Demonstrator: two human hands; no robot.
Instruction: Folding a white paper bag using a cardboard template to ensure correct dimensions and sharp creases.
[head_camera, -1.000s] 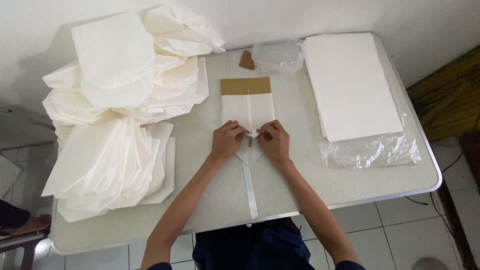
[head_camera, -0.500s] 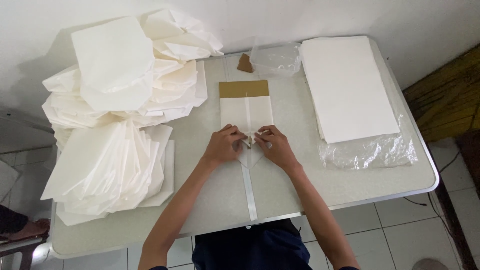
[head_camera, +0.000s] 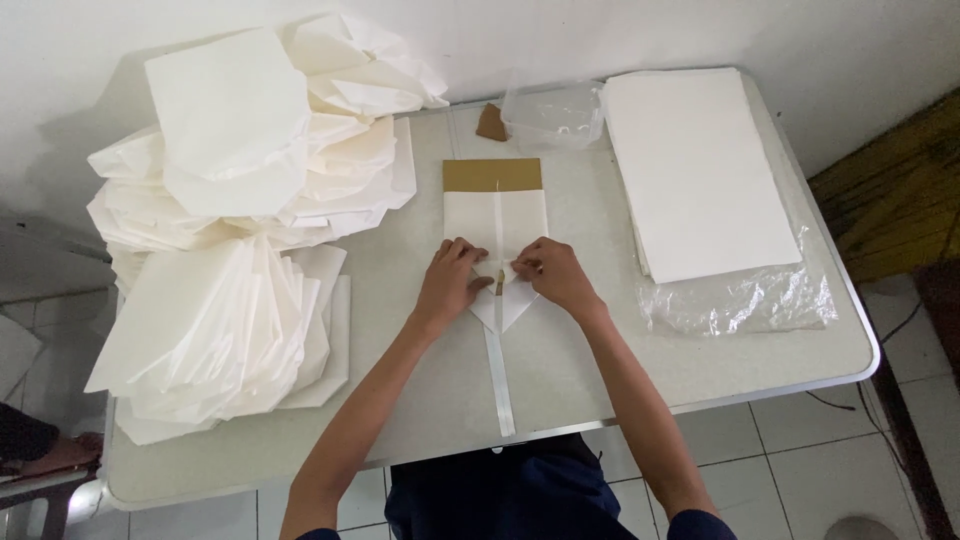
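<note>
On the pale grey rectangular table (head_camera: 600, 380), both hands work at the middle of a white folded paper sheet with a brown cardboard band at its far end (head_camera: 495, 215). This paper piece lies flat at the table centre, and its near end is folded into a point that faces the person. The left hand (head_camera: 450, 285) rests palm down on the left flap of the fold, fingers bent and pressing the paper to the table. The right hand (head_camera: 548, 275) lies on the right flap, and its fingertips are pressed together in a pinch on the paper edge near the centre line. A long narrow white strip (head_camera: 497, 375) runs under the folded piece, from the brown band to the near table edge. Between the two hands a small dark object sits on the strip; I cannot tell what it is.

At the left there is a big loose pile of white folded paper pieces (head_camera: 230, 250), fanned and stacked, which covers much of that side. At the right a flat stack of white rectangular sheets (head_camera: 700, 170) lies on a crumpled clear plastic wrapper (head_camera: 740, 300). Near the far edge stand a small clear plastic bag (head_camera: 552, 115) and, just beside it, a small brown cardboard scrap (head_camera: 490, 124).
</note>
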